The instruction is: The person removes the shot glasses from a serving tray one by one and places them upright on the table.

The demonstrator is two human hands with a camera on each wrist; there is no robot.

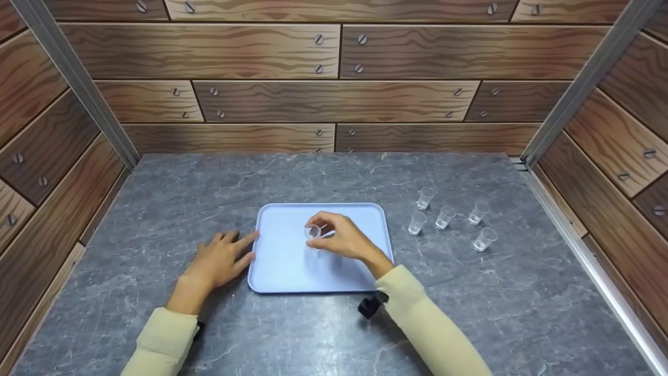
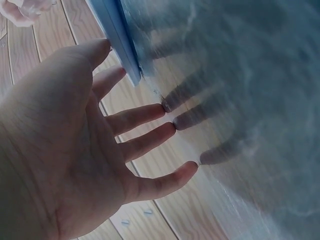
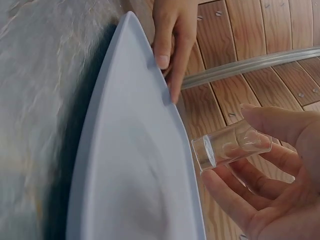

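Between thumb and fingers, my right hand (image 1: 342,237) pinches a small clear shot glass (image 3: 232,145) by its sides. The glass is held over the pale blue tray (image 1: 282,271), its base pointing down toward the tray surface in the right wrist view. My left hand (image 1: 216,261) lies at the tray's left side with fingers spread. Its thumb and index finger touch the tray rim (image 2: 116,40), while the other fingertips rest on the grey marbled table (image 2: 250,90).
To the right of the tray stand several more clear shot glasses, among them a back one (image 1: 425,198), a left one (image 1: 417,223) and a front right one (image 1: 485,239). Wood-patterned walls (image 1: 261,102) with metal corner rails (image 1: 589,78) enclose the table.
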